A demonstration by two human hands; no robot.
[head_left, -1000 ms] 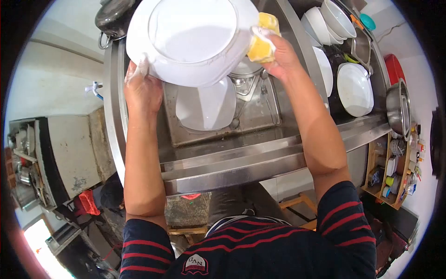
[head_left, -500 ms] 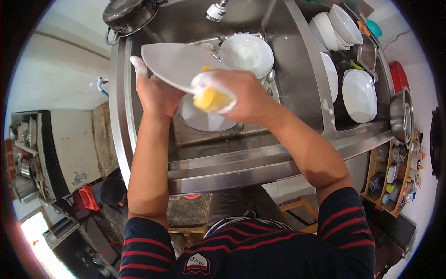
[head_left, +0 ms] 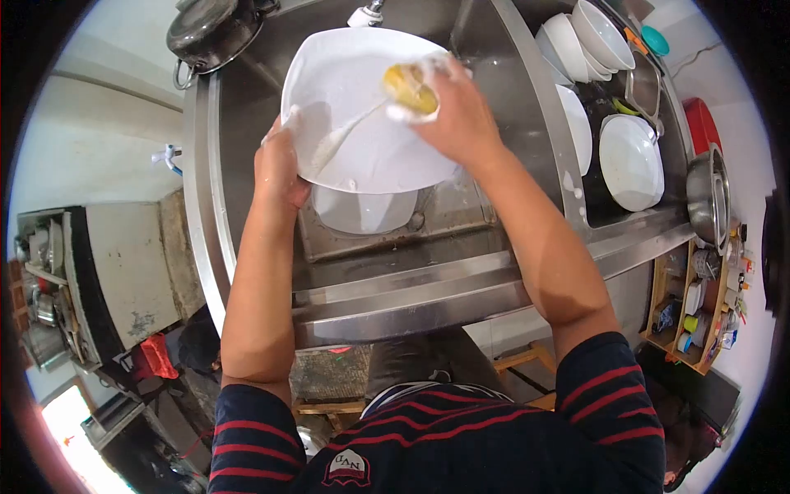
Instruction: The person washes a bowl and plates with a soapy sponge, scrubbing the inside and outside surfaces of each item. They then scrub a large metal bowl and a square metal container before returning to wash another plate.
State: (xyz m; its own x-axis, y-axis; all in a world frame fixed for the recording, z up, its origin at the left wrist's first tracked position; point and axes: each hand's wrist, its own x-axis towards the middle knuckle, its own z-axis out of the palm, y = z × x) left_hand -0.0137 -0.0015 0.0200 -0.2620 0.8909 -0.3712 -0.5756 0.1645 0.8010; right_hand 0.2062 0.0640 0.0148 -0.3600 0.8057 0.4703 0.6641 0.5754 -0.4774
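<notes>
A large white plate (head_left: 354, 74) with rounded corners is held over the sink, its upper face turned towards me. At its left edge my left hand (head_left: 281, 169) grips the rim, with foam on the thumb. My right hand (head_left: 461, 115) is closed on a yellow sponge (head_left: 411, 88), which lies against the plate's face at the upper right. A streak of suds (head_left: 333, 144) runs across the plate from the sponge to the lower left. Below, another white plate (head_left: 366, 212) rests in the sink, partly covered by the held one.
A faucet (head_left: 366, 15) hangs above the stainless steel sink (head_left: 514, 107). At the back left stands a dark pot (head_left: 216, 37). To the right are stacked white bowls (head_left: 605, 37), a white dish (head_left: 632, 165) and a steel basin (head_left: 709, 202).
The plate has turned from nearly edge-on to face me, now covering the bowls in the sink. My right hand moved up and right with the sponge, and a suds streak shows.
</notes>
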